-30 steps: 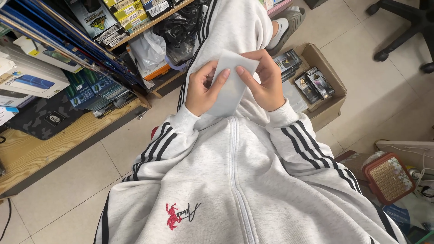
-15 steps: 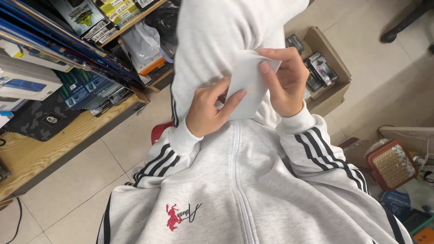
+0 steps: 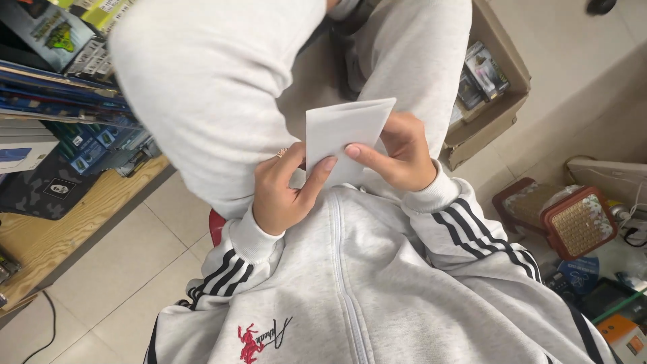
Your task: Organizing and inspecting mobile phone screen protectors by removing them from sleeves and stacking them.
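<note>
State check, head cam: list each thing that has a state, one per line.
white paper: folded, held upright by both hands
left hand: thumb pressed on the paper's lower edge, ring on one finger
right hand: gripping the paper's right side
jacket zip: closed
cardboard box: open, small packages inside
wooden shelf: loaded with boxes and a dark pouch

A cardboard box (image 3: pixel 502 114) sits on the tiled floor (image 3: pixel 114 269).
</note>
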